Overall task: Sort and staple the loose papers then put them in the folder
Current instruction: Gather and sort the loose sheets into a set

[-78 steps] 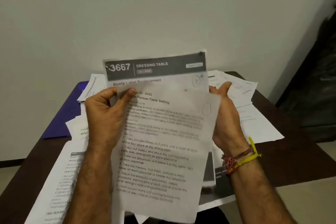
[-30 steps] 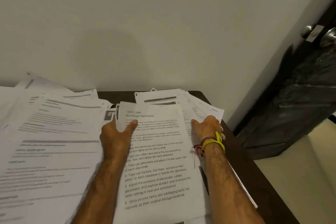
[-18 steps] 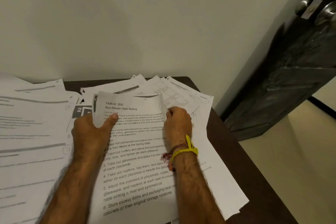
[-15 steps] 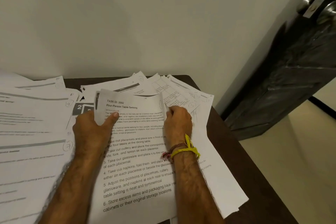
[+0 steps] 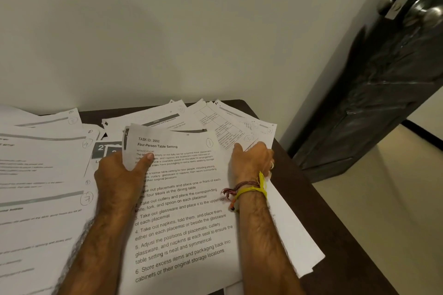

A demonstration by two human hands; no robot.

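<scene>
The sheet (image 5: pixel 182 201) headed "Four-Person Table Setting", held up in both hands above the table 2.6 s ago, now lies on the paper pile at the table's right end, its top-left corner curled up. The left hand (image 5: pixel 119 172) grips that left edge, thumb on the print, fingers beneath. The right hand (image 5: pixel 254 163) has moved off the sheet since 0.5 s ago and now sits at its upper right edge, fingers bent down onto the fanned papers (image 5: pixel 230 124) near the table's (image 5: pixel 294 175) far right corner; whether it pinches a sheet or only presses cannot be told.

More printed pages (image 5: pixel 40 175) cover the table's left part. Neither folder nor stapler is in view now. A dark door (image 5: pixel 383 79) stands to the right.

Judgement: the sheet marked with a circled 1 has been set down as the head of a set, and the right hand is searching the fan for its next page. Sorting is at an early stage; stapling and filing are not yet begun. Risk: the overlapped sheets at the right edge overhang and may slide off.
</scene>
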